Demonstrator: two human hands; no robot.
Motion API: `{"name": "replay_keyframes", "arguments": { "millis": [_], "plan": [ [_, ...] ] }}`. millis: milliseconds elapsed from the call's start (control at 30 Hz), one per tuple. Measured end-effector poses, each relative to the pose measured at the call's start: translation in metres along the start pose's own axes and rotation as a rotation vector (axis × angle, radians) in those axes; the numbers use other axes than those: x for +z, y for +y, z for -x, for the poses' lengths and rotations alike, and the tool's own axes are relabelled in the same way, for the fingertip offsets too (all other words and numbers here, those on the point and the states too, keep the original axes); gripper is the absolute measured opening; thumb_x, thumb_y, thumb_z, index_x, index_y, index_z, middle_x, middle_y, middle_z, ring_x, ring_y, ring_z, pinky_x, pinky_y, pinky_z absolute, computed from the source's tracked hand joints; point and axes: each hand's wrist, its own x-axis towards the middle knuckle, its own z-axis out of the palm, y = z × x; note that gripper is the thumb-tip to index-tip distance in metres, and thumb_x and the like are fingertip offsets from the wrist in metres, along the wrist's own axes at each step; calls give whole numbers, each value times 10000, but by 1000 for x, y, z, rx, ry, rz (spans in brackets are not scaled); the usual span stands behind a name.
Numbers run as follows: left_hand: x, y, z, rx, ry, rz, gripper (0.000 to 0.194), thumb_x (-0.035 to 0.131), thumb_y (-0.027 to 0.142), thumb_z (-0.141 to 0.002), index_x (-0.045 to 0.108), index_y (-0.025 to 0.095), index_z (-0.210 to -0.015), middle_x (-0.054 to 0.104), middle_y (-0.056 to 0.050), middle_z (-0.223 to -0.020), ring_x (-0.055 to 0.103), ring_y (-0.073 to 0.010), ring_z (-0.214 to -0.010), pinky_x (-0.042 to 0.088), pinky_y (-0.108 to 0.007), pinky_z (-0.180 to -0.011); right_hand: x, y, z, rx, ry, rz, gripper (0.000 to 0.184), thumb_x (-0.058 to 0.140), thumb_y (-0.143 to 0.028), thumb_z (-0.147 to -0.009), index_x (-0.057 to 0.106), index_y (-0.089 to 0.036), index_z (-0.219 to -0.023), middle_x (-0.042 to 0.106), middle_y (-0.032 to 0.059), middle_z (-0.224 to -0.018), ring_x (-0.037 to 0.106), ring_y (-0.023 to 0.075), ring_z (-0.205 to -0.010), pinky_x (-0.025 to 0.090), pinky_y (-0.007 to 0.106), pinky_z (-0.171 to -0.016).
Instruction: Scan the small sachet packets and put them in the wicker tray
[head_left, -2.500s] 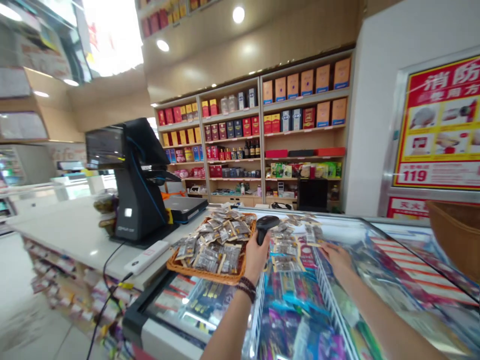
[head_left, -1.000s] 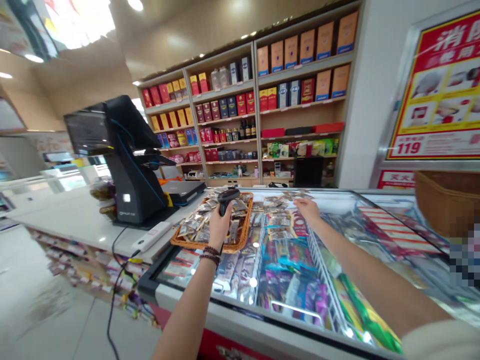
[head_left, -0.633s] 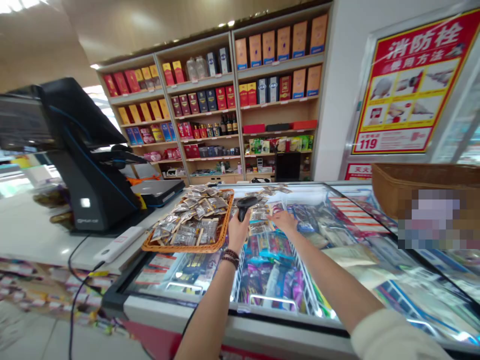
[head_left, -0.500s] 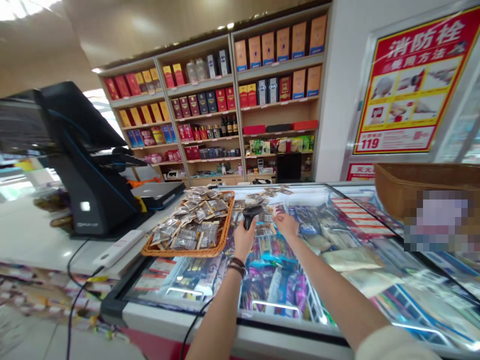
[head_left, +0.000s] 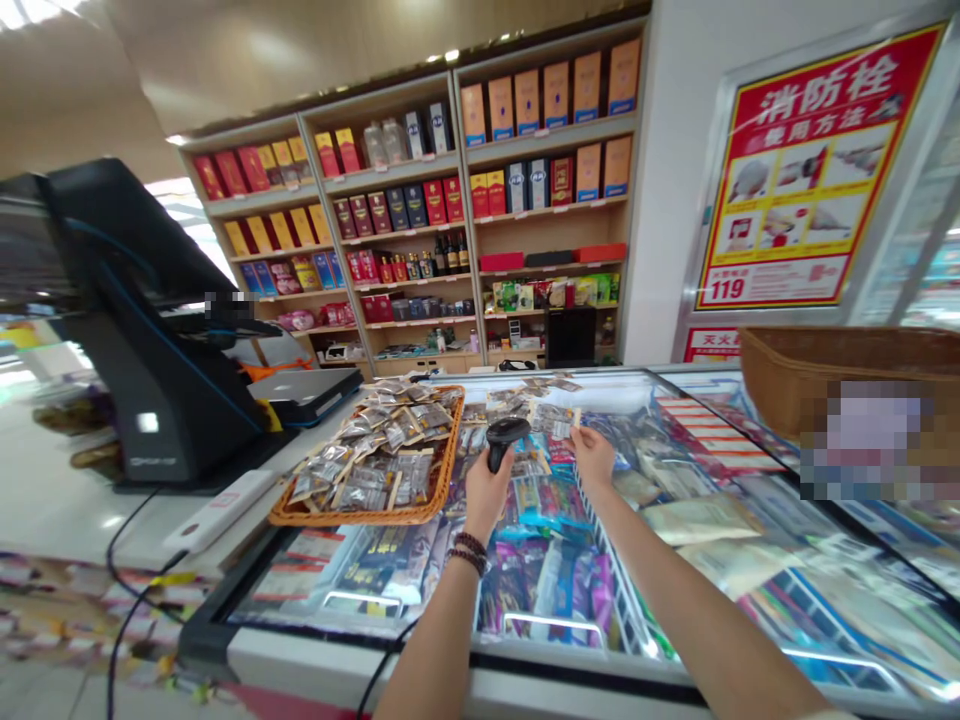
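My left hand, with beaded bracelets at the wrist, is closed around the handle of a black barcode scanner, its head facing away from me. To its right, my right hand pinches the edge of a small clear snack packet with a pale strip on its side. The packet is held up just above the glass freezer top. On the left, a wicker basket is heaped with similar small packets. More loose packets lie on the glass beyond my hands.
Under the glass, the chest freezer holds many colourful packs. A black checkout terminal, a scale and a white power strip stand on the left counter. A brown basket sits at right; shelves of boxes stand behind.
My right hand has shifted slightly right, and the packet in its fingers now shows more plainly. My left hand keeps hold of the scanner. The view has turned slightly.
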Motion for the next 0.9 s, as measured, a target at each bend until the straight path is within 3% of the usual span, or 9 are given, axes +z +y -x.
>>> {"name": "replay_keyframes", "arguments": {
  "millis": [467, 733, 900],
  "plan": [
    [1, 1, 3, -14, -41, 8, 463, 648, 663, -850, 648, 200, -843, 570, 7, -585, 547, -160, -542, 405, -256, -552, 1, -8, 4, 46, 70, -159, 451, 781, -623, -666, 680, -205, -802, 791, 99, -757, 793, 293, -732, 637, 393, -748],
    [-5, 9, -2, -18, 10, 80, 487, 642, 684, -846, 629, 197, -830, 553, 13, -585, 509, -135, -504, 387, -248, -510, 3, -11, -2, 218, 152, -444, 335, 900, -349, -569, 673, -201, -766, 749, 2, -669, 750, 187, -610, 641, 254, -619],
    [-36, 32, -17, 22, 44, 138, 510, 631, 708, -836, 597, 200, -865, 520, 40, -582, 452, -110, -437, 346, -242, -454, 12, -10, -23, 371, 146, -441, 305, 901, -176, -526, 641, -191, -685, 688, -18, -591, 709, 174, -535, 631, 226, -516]
  ]
}}
